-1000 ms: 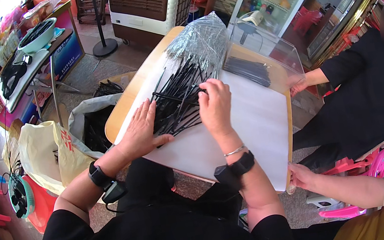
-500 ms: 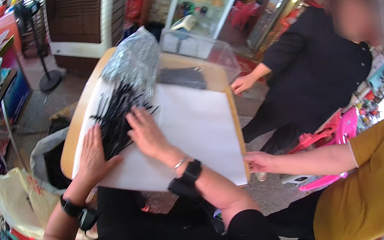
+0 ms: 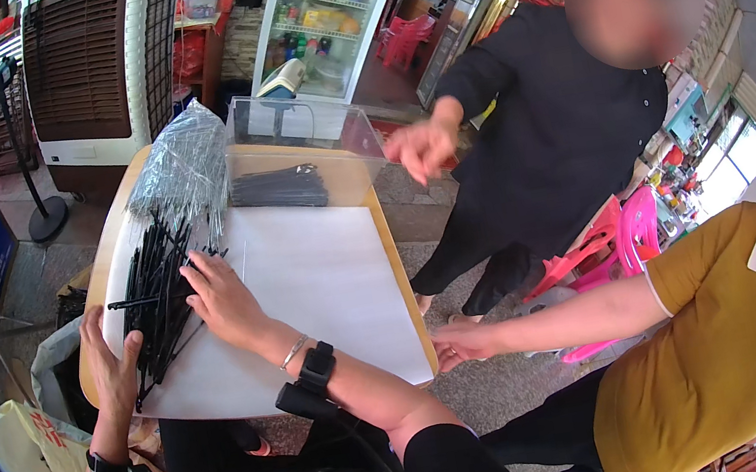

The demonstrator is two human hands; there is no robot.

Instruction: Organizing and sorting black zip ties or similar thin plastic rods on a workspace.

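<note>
A pile of thin black sticks (image 3: 152,299) lies on the left part of a white sheet (image 3: 316,281) on the table. My left hand (image 3: 110,366) is at the pile's left side near the table edge, its fingers stretched and thumb apart. From the other side, my right hand (image 3: 227,303) rests its spread fingertips at the pile's right edge. Beyond the pile, a crinkled clear plastic bag (image 3: 176,165) touches its far end. A clear open box (image 3: 299,134) stands at the table's far side, with more flat black strips (image 3: 280,189) in it.
A person in black (image 3: 539,119) stands across at the right, one hand over the table's far corner. Another person, in a mustard shirt (image 3: 706,341), touches the near right corner. An air cooler (image 3: 81,76), a fan (image 3: 13,147) and a lined bin (image 3: 60,369) stand left.
The view has shifted, so the table appears farther left. My left hand has moved outward to the pile's left side. The person in black has lifted a hand off the table edge.
</note>
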